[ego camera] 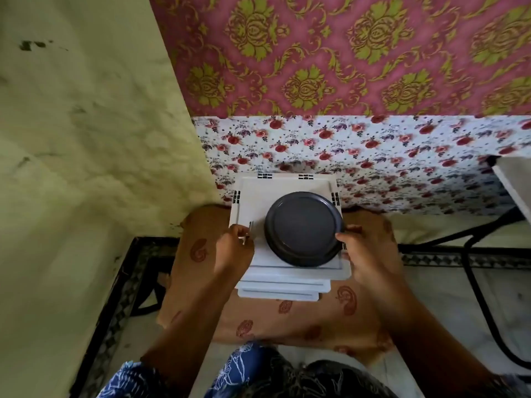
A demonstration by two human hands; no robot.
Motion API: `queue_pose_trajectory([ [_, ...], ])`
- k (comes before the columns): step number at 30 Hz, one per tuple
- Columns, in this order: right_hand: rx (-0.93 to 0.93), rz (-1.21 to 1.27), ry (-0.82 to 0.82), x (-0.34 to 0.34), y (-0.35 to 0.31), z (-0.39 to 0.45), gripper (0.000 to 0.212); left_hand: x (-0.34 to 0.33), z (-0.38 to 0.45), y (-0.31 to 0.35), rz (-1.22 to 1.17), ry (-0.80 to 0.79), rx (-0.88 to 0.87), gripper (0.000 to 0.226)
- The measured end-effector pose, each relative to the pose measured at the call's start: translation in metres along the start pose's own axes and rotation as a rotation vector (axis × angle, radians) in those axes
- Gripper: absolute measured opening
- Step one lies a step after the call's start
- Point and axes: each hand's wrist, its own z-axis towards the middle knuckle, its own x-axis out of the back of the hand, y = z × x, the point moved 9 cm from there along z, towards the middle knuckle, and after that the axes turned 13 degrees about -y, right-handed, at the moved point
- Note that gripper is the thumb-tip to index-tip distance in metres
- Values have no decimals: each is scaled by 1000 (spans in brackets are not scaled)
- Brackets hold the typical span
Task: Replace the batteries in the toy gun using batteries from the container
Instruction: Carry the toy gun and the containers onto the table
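A round dark grey container (304, 228) with its lid on stands on a white plastic stool (255, 199) in front of me. My right hand (366, 254) touches the container's right rim with its fingertips. My left hand (234, 248) pinches a thin, small tool (250, 229) beside the container's left side, on the stool top. No toy gun and no batteries show in this view.
The stool stands on a brown patterned cloth (287, 317) over a pale floor. A flowered cloth (373, 156) hangs behind it below pink wallpaper. A pale wall (86, 139) rises at the left. A black cable (477, 254) and a white object's corner (514, 179) are at the right.
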Motion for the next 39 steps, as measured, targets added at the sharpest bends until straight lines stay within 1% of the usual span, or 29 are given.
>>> queue_pose_trajectory([
  [1,-5,-14,-22,-3,0,3,34,3,4,1,6,8,-17,20],
  [3,-60,19,-32,-10,-6,3,19,5,14,3,81,7,-45,15],
  [4,-106,50,-33,-10,-3,3,16,5,17,5,139,-7,-46,14],
  [6,-147,96,-20,-10,-1,3,22,0,25,4,234,-65,-49,19],
  [8,-173,116,-26,-11,1,2,24,-4,32,2,326,-116,-47,30],
  [10,-215,193,-50,-15,8,0,25,-7,33,1,385,-151,-41,32],
  [14,-185,274,-17,-13,14,-6,6,-6,33,0,397,-157,-48,21],
  [18,-143,304,46,-8,17,-23,4,-6,35,3,374,-204,-78,20],
  [21,-47,292,98,2,13,-46,6,-8,32,8,308,-262,-90,12],
  [23,3,316,164,16,13,-67,11,-15,30,17,242,-285,-113,13],
  [25,21,344,238,30,16,-85,10,-20,24,32,177,-288,-147,16],
  [30,83,479,446,94,25,-144,10,-63,-3,108,58,-400,-307,18],
  [33,151,554,603,140,35,-185,14,-98,-29,157,78,-477,-429,19],
  [36,198,604,764,189,52,-225,11,-133,-62,203,140,-501,-573,21],
  [37,212,623,811,207,59,-241,9,-148,-76,218,126,-520,-599,21],
  [39,225,650,873,238,74,-265,6,-173,-96,238,85,-561,-591,23],
])
